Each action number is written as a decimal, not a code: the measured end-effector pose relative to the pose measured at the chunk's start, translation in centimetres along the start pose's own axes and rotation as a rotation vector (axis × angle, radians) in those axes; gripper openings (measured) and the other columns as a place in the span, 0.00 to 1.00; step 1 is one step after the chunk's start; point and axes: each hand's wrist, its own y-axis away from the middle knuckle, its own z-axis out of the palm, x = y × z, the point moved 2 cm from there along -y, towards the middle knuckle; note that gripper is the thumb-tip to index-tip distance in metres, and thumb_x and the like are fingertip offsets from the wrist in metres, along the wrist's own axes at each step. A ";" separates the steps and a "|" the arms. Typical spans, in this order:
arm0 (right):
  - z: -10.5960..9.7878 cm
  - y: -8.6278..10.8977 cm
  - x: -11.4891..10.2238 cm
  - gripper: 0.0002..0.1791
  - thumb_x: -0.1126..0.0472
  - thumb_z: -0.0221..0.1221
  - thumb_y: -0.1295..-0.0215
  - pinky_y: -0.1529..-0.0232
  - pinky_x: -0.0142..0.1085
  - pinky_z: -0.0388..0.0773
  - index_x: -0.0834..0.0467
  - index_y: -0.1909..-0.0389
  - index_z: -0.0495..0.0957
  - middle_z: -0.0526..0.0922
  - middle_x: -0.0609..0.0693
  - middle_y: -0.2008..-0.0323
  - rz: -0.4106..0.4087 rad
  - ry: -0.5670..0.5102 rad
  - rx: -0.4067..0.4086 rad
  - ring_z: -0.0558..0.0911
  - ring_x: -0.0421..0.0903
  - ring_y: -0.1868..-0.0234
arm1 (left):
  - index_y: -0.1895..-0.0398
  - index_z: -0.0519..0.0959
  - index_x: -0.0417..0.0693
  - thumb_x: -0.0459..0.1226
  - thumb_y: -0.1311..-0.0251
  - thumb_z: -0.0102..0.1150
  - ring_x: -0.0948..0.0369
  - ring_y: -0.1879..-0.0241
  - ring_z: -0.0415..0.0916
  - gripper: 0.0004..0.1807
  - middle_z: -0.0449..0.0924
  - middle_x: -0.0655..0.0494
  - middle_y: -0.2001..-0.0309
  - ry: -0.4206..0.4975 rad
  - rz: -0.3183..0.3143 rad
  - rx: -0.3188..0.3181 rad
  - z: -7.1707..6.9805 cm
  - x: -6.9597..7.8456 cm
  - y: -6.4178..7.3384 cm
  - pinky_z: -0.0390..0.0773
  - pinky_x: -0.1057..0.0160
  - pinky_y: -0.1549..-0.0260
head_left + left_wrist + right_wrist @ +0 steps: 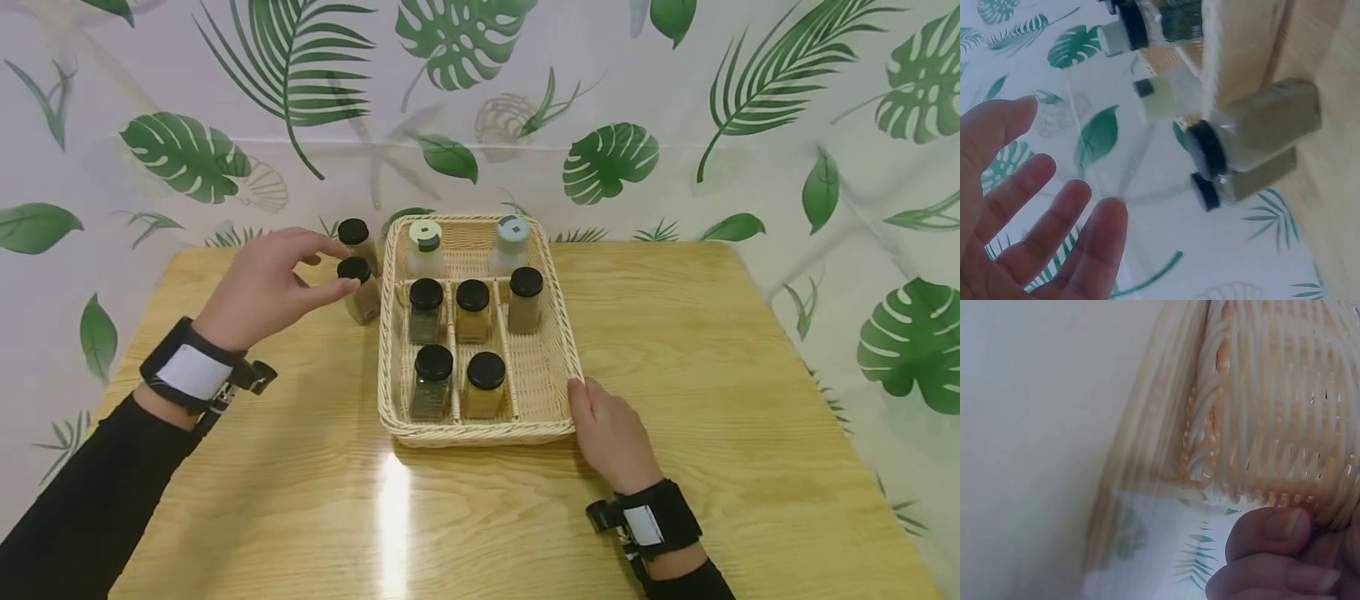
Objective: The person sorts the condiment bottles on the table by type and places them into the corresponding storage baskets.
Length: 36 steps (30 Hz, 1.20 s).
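Note:
My left hand (270, 287) hovers beside two black-capped spice jars left of the basket, fingers spread and holding nothing. The front jar (364, 304) and the rear jar (366, 248) stand upright on the table; in the left wrist view the fingers (1107, 244) are apart from both. My right hand (611, 437) grips the front right corner of the wicker basket (480, 433), thumb at the rim and fingers curled against its outside. Inside the basket, black-capped jars (472, 321) stand in the middle row and more jars (431, 396) in the front left and front middle compartments.
In the basket's back compartment stand a bottle with a pale green cap (425, 262) and a bottle with a light blue cap (512, 250). A wooden table (675, 350) lies beneath everything, with a leaf-patterned cloth (525, 108) hanging behind it.

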 end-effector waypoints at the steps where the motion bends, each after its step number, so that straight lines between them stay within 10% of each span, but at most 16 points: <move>1: -0.1 0.0 0.1 0.30 0.41 0.28 0.24 0.83 0.37 0.56 0.57 0.75 0.63 0.58 0.49 0.84 -0.001 0.000 0.002 0.57 0.44 0.85 | 0.54 0.81 0.53 0.51 0.43 0.63 0.56 0.59 0.75 0.18 0.80 0.57 0.55 0.001 -0.013 -0.001 0.1 -0.3 0.3 0.77 0.56 0.69; 12: -0.6 0.2 0.4 0.30 0.40 0.27 0.24 0.84 0.37 0.57 0.57 0.74 0.65 0.59 0.49 0.85 0.024 -0.001 0.009 0.58 0.45 0.85 | 0.52 0.81 0.51 0.51 0.44 0.63 0.53 0.56 0.75 0.20 0.79 0.53 0.51 0.022 -0.120 0.016 0.7 -2.3 2.0 0.78 0.53 0.69; 36: -0.1 0.2 0.0 0.29 0.41 0.28 0.24 0.84 0.36 0.56 0.57 0.75 0.64 0.58 0.48 0.86 -0.001 -0.021 0.010 0.56 0.44 0.86 | 0.43 0.75 0.50 0.50 0.48 0.67 0.48 0.47 0.70 0.30 0.75 0.48 0.45 -0.067 -0.119 0.012 5.9 -6.9 0.3 0.71 0.46 0.52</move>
